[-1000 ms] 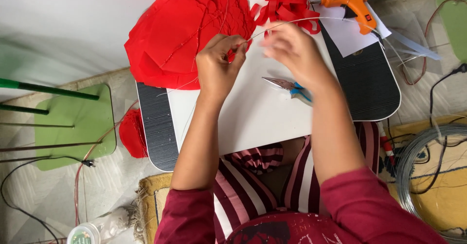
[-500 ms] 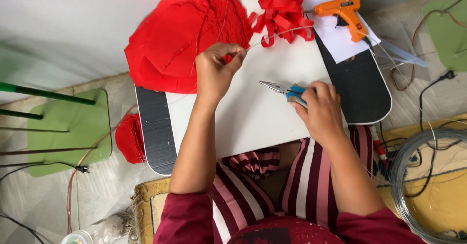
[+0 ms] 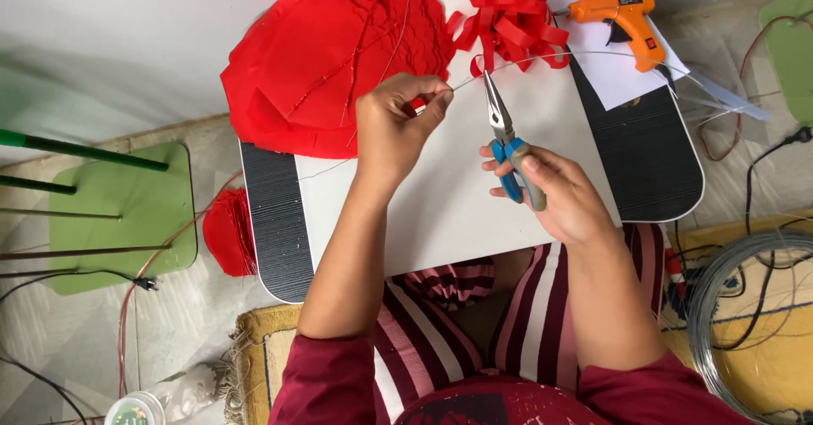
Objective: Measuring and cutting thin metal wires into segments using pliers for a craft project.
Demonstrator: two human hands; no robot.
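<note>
My left hand point(image 3: 396, 129) pinches one end of a thin silver wire point(image 3: 542, 56) above the white board point(image 3: 432, 213) on my lap. The wire arcs to the right over the board. My right hand point(image 3: 555, 192) grips blue-handled pliers point(image 3: 506, 137), whose jaws point up and reach the wire just right of my left fingers. A pile of red fabric petals point(image 3: 330, 52) lies at the board's far left, touching my left hand. A bundle of red ribbon loops point(image 3: 508, 14) sits at the far edge.
An orange glue gun point(image 3: 622, 14) rests on a white sheet at the far right. A coil of grey wire point(image 3: 745, 306) lies on the floor at right. Green stems and a green board point(image 3: 110, 213) are at left, with more red petals point(image 3: 230, 232) beside the lap board.
My right hand let go of the wire, dropped to the pliers lying on the board, picked them up and raised their jaws to the wire. My left hand kept its pinch.
</note>
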